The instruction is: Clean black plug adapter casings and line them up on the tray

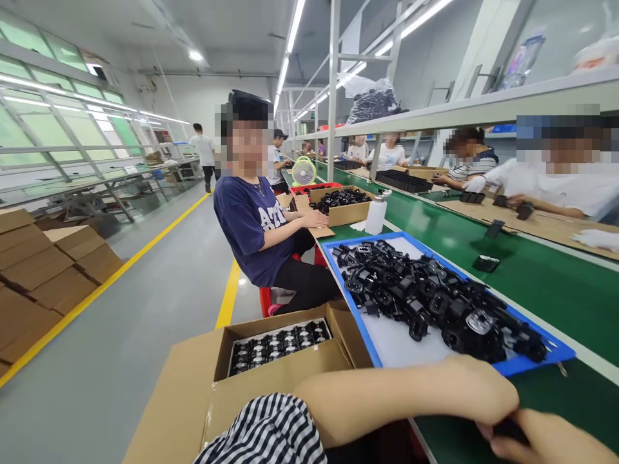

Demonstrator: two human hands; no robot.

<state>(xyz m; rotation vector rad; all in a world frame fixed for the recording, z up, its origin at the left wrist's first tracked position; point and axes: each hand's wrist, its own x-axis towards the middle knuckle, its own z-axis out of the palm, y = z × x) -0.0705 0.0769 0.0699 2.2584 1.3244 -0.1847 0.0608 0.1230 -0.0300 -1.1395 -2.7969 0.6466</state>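
A dark piece (510,430) was found between the wearer's two hands, low at the right-hand end of the view, over the green bench (565,399). The right hand (551,438) had its fingers curled around this piece. The left hand (483,390) was bent at the wrist and brought up against the same spot; whether it gripped the piece could not be told (the back of the hand hid most of its fingers). The left arm wore a black-and-white striped sleeve (265,432) and reached across, in front of a blue-rimmed tray (374,345).

The tray bore a loose heap of black parts (420,290), with bare white base showing along the near left side. To the left of the tray, below bench level, stood an open carton (278,370) in which more parts (280,345) were set in rows.

Beyond the tray's far end stood a white bottle (376,216), near a second carton (355,214) heaped with black parts. A seated co-worker (251,225) in a dark blue shirt rested a hand by that carton's flap. Across the bench, further co-workers sat at brown sheets. Brown boxes (39,277) were stacked at far left, beside a yellow floor line (159,241).
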